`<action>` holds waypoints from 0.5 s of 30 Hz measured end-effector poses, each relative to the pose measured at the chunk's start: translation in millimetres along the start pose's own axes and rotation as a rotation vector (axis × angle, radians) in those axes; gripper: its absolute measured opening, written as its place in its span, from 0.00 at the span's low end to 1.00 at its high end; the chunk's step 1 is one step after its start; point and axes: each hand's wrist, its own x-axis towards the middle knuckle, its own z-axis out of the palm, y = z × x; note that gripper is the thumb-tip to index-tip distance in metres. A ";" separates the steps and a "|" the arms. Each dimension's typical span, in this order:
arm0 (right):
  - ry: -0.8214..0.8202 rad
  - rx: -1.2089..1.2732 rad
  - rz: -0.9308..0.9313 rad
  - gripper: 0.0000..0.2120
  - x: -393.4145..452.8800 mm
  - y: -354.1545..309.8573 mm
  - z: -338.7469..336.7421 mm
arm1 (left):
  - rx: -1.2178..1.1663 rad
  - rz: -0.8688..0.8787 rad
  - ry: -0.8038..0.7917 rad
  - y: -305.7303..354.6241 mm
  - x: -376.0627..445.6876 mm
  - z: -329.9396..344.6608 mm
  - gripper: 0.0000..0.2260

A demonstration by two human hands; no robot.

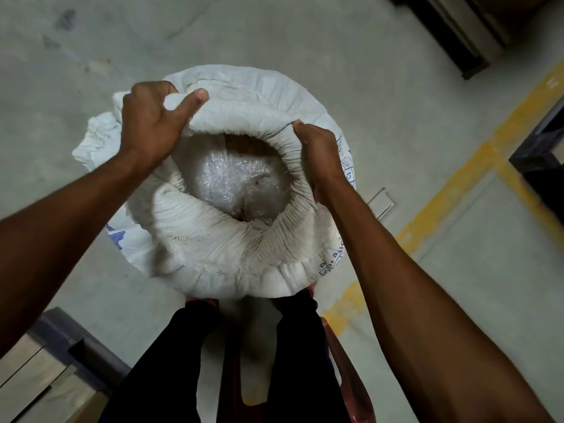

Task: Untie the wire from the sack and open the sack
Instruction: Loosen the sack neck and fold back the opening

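A large white woven sack (213,254) with blue print stands on the floor in front of me. Its mouth is open and the top is rolled down into a thick ring. Inside lies crumpled clear plastic (235,181) over something brown. My left hand (152,123) grips the rolled rim at the far left, thumb over the fabric. My right hand (320,154) pinches the rim on the right side. No wire is visible.
The sack rests on a grey concrete floor (274,35) with a yellow painted line (451,190) at right. My dark trouser legs and a red chair (341,377) are below. Wooden boards (36,374) lie at bottom left; dark furniture (543,148) stands at right.
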 end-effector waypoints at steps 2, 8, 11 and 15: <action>-0.054 -0.042 -0.038 0.34 -5.3 -7.9 0.4 | -0.003 -0.029 0.009 0.3 7.0 -2.1 0.34; 0.015 -0.126 -0.026 0.29 -0.7 -4.6 0.8 | -0.014 -0.072 -0.042 -4.0 14.8 1.2 0.38; 0.105 -0.168 -0.017 0.30 4.0 -5.1 5.7 | -0.032 -0.102 -0.008 -7.3 16.3 2.9 0.39; 0.140 -0.241 -0.022 0.30 7.1 -12.3 7.7 | -0.056 -0.170 0.057 -11.5 21.4 2.3 0.39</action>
